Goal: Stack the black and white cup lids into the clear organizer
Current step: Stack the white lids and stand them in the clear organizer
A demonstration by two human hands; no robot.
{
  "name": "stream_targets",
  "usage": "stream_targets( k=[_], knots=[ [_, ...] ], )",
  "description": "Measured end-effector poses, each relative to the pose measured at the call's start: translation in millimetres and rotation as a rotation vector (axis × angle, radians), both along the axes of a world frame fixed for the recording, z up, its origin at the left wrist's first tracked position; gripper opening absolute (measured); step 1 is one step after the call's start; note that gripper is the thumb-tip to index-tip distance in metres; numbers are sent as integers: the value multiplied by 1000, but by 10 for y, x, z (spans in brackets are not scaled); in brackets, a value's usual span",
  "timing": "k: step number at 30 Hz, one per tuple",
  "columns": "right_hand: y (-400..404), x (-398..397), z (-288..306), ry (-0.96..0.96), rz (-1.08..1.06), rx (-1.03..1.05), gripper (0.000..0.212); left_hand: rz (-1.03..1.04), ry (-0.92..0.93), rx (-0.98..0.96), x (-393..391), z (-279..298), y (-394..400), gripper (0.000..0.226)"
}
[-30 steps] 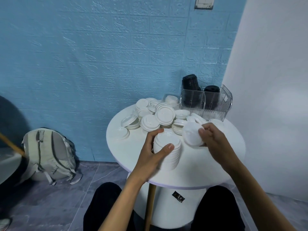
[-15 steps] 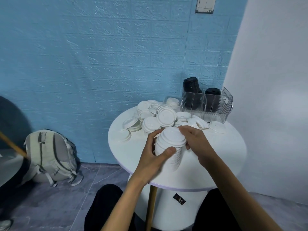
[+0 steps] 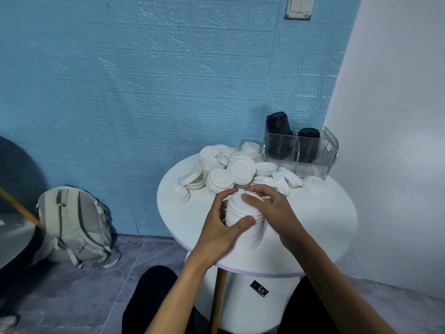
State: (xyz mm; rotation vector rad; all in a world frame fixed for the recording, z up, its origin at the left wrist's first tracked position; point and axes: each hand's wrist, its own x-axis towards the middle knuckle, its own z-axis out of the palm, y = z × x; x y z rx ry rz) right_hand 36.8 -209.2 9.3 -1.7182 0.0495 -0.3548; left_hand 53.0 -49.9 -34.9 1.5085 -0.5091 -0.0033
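A tall stack of white cup lids (image 3: pixel 242 214) stands on the round white table (image 3: pixel 313 225) near its front. My left hand (image 3: pixel 222 229) grips the stack's side, thumb across the front. My right hand (image 3: pixel 267 203) lies over the stack's top, fingers curled onto the top lid. Behind them spreads a heap of loose white lids (image 3: pixel 231 169). The clear organizer (image 3: pixel 310 155) stands at the table's back right with two stacks of black lids (image 3: pixel 278 126) in it.
A blue brick-pattern wall is behind the table and a white wall is to the right. A pale backpack (image 3: pixel 72 222) leans on the floor at left. Another table's edge (image 3: pixel 14 237) shows at far left. My knees sit under the table.
My right hand brought a single white lid from the right onto the stack and now covers its top. My left hand has kept its grip on the stack.
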Motion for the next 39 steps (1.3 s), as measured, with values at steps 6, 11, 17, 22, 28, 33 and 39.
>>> stream_targets(
  k=[6,11,17,22,28,33,39],
  knots=[
    [-5,-1,-11,-18,83,15,13,-50,-3,3,-11,24,6,61],
    [22,8,-56,-40,79,24,11,-66,46,-30,6,0,32,62],
    [47,13,-141,-61,49,32,11,-68,89,-42,24,-35,26,63],
    [78,6,-160,-63,29,48,11,-77,116,-77,17,-12,17,65],
    [69,-42,-148,-83,8,23,12,-100,34,-4,-60,33,-26,63],
    [-56,-29,-172,-98,1,-134,17,-114,10,16,-73,34,-51,61],
    [-757,-1,-99,-153,-277,-208,20,-180,32,65,-72,59,-151,56]
  ],
)
